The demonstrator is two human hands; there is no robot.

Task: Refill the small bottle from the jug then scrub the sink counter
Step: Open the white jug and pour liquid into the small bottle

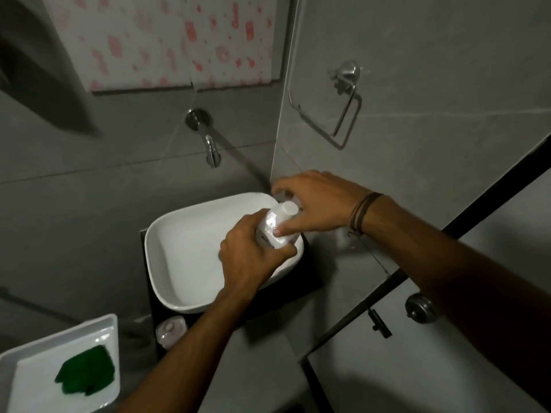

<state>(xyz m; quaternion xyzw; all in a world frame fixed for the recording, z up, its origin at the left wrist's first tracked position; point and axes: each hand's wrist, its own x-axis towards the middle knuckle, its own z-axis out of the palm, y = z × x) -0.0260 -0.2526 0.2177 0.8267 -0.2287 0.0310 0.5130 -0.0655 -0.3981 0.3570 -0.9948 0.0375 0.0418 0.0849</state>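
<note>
A small white bottle (275, 228) with a white cap is held over the right rim of the white sink basin (179, 231). My left hand (250, 257) grips its lower body from below. My right hand (313, 204) reaches over the top, thumb pressed on the bottle's side and fingers curled near the cap. The dark counter (304, 281) shows around the basin. A green scrub pad (86, 371) lies in a white tray (110, 323) at the lower left. No jug can be made out.
A chrome wall tap (210, 144) juts out above the basin. A metal ring holder (343, 114) hangs on the right wall. A small pale container (171, 330) stands on the counter in front of the basin. A door with a round knob (420, 307) is at the right.
</note>
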